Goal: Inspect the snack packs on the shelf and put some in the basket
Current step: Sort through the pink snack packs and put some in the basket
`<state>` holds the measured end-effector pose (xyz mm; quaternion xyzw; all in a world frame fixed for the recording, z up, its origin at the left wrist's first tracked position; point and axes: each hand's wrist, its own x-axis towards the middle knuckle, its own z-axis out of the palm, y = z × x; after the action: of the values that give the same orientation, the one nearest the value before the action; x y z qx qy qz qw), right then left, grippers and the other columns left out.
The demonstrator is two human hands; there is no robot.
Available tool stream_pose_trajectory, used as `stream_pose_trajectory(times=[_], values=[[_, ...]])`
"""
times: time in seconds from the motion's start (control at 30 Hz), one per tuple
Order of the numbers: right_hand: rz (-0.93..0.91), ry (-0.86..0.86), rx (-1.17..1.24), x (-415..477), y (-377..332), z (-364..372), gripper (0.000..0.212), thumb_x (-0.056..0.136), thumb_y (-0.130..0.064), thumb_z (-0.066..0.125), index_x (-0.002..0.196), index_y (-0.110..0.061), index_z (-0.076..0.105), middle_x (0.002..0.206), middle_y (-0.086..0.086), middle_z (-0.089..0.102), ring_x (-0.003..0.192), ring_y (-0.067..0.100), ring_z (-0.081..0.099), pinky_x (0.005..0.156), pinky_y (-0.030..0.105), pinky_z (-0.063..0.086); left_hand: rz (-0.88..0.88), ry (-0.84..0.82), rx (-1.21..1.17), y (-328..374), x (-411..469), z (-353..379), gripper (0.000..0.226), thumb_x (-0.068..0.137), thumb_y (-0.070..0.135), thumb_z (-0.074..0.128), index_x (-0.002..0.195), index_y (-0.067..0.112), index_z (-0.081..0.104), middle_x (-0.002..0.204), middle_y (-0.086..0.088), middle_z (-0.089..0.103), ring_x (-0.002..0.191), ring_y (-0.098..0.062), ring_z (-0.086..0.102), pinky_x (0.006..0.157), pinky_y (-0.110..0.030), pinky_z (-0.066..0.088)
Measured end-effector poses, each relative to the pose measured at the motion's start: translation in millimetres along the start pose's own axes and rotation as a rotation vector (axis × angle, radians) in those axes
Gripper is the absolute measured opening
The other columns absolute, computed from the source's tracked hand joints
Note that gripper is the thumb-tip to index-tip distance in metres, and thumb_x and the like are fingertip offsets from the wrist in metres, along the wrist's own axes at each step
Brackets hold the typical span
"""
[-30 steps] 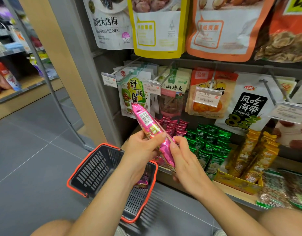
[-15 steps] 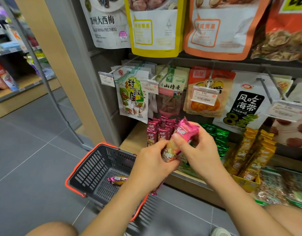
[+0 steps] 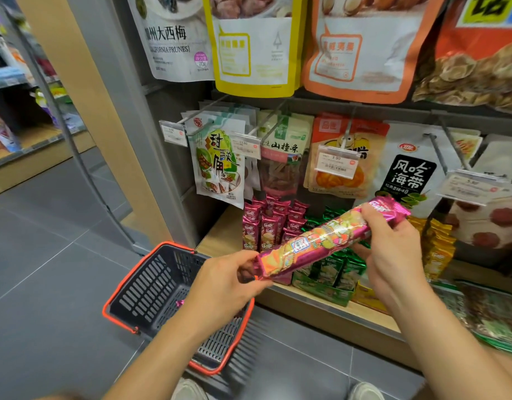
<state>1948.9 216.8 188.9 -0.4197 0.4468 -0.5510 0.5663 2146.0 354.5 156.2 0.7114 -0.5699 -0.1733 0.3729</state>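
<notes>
A left hand [image 3: 226, 281] pinches the lower end and a right hand [image 3: 393, 255] grips the upper end of 1 long pink snack pack [image 3: 329, 238], held slanted in front of the shelf [image 3: 220, 235], above a dark orange-rimmed basket [image 3: 151, 284] on the grey floor [image 3: 47, 284] beside it.

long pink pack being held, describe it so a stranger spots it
Find the wooden bottom shelf beside the orange-rimmed black plastic basket. Before it, left hand and right hand hold a long pink foil snack pack by its ends. Shelved pink packs stand upright; this one slants.
</notes>
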Motion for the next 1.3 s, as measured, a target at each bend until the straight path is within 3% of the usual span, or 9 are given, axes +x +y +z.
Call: stream_pose_trajectory(times=[0.13, 0.23, 0.37, 0.5, 0.6, 0.7, 0.8, 1.03, 1.3], values=[[0.087, -0.050, 0.005, 0, 5, -3, 0.009, 0.094, -0.025, 0.062, 0.099, -0.019, 0.061, 0.085, -0.001, 0.067, 0.066, -0.001, 0.066, 0.057, 0.024, 0.054, -0.061, 0.009, -0.051, -2, -1, -2, 0.031, 0.072, 0.027, 0.084, 0.083, 0.050, 0.068, 0.075, 0.022, 0.068, 0.070, -0.004, 0.064, 0.064, -0.015, 0.050], [0.116, -0.086, 0.011, 0, 4, -5, 0.011, 0.091, -0.029, 0.064, 0.099, -0.023, 0.062, 0.083, -0.002, 0.069, 0.072, 0.005, 0.067, 0.057, 0.024, 0.055, -0.141, -0.004, -0.054, -3, 1, -5, 0.023, 0.070, 0.023, 0.086, 0.072, 0.039, 0.069, 0.069, 0.019, 0.069, 0.063, 0.000, 0.064, 0.059, -0.015, 0.051], [0.158, -0.204, -0.130, 4, -2, -10, 0.020, 0.087, -0.040, 0.066, 0.097, -0.022, 0.064, 0.072, -0.006, 0.073, 0.070, 0.008, 0.070, 0.054, 0.024, 0.054, -0.244, -0.085, -0.095, -3, 3, -10, 0.024, 0.076, 0.003, 0.077, 0.069, 0.024, 0.069, 0.064, 0.004, 0.071, 0.062, -0.013, 0.069, 0.062, -0.032, 0.059], [0.263, -0.312, -0.120, 9, -12, -21, 0.024, 0.085, -0.024, 0.071, 0.103, -0.011, 0.065, 0.081, 0.006, 0.076, 0.068, 0.021, 0.073, 0.049, 0.023, 0.055, -0.339, -0.144, -0.362, -8, 5, -16, 0.024, 0.087, -0.003, 0.065, 0.083, 0.019, 0.075, 0.076, -0.007, 0.075, 0.073, -0.021, 0.071, 0.068, -0.032, 0.059], [0.266, -0.327, -0.044, 11, -19, -29, 0.033, 0.077, -0.013, 0.073, 0.108, -0.004, 0.064, 0.087, 0.012, 0.076, 0.073, 0.022, 0.074, 0.054, 0.023, 0.057, -0.413, -0.215, -0.693, -7, 7, -18, 0.014, 0.091, 0.011, 0.065, 0.097, 0.016, 0.077, 0.093, -0.013, 0.075, 0.084, -0.021, 0.072, 0.066, -0.024, 0.056], [0.282, -0.371, 0.005, 11, -24, -35, 0.040, 0.066, -0.010, 0.073, 0.105, -0.004, 0.065, 0.085, 0.014, 0.075, 0.074, 0.024, 0.074, 0.055, 0.025, 0.059, -0.399, -0.143, -0.710, -5, 9, -12, 0.018, 0.069, 0.012, 0.083, 0.086, 0.015, 0.078, 0.087, -0.016, 0.075, 0.076, -0.024, 0.071, 0.067, -0.028, 0.058], [0.308, -0.442, 0.010, 12, -30, -43, 0.036, 0.064, -0.006, 0.073, 0.100, -0.006, 0.065, 0.086, 0.015, 0.074, 0.078, 0.026, 0.074, 0.056, 0.027, 0.059, -0.429, -0.020, -0.715, -4, 16, -3, 0.016, 0.074, -0.006, 0.073, 0.074, 0.010, 0.075, 0.071, -0.016, 0.071, 0.059, -0.021, 0.065, 0.054, -0.022, 0.054], [0.167, -0.619, -0.171, 10, -39, -56, 0.028, 0.064, -0.007, 0.079, 0.086, -0.019, 0.066, 0.097, 0.011, 0.074, 0.089, 0.027, 0.073, 0.062, 0.028, 0.059, -0.529, 0.159, -0.848, -8, 37, 8, 0.015, 0.081, -0.004, 0.068, 0.084, 0.010, 0.073, 0.077, -0.013, 0.074, 0.062, -0.014, 0.066, 0.057, -0.022, 0.050], [-0.311, -0.462, -0.556, -8, -23, -34, 0.036, 0.081, -0.008, 0.075, 0.097, -0.039, 0.065, 0.099, -0.027, 0.066, 0.094, -0.002, 0.064, 0.076, 0.013, 0.053, -0.560, 0.225, -0.546, -21, 87, 37, 0.014, 0.085, 0.004, 0.070, 0.094, 0.013, 0.073, 0.077, -0.003, 0.073, 0.069, -0.012, 0.067, 0.067, -0.025, 0.056]])
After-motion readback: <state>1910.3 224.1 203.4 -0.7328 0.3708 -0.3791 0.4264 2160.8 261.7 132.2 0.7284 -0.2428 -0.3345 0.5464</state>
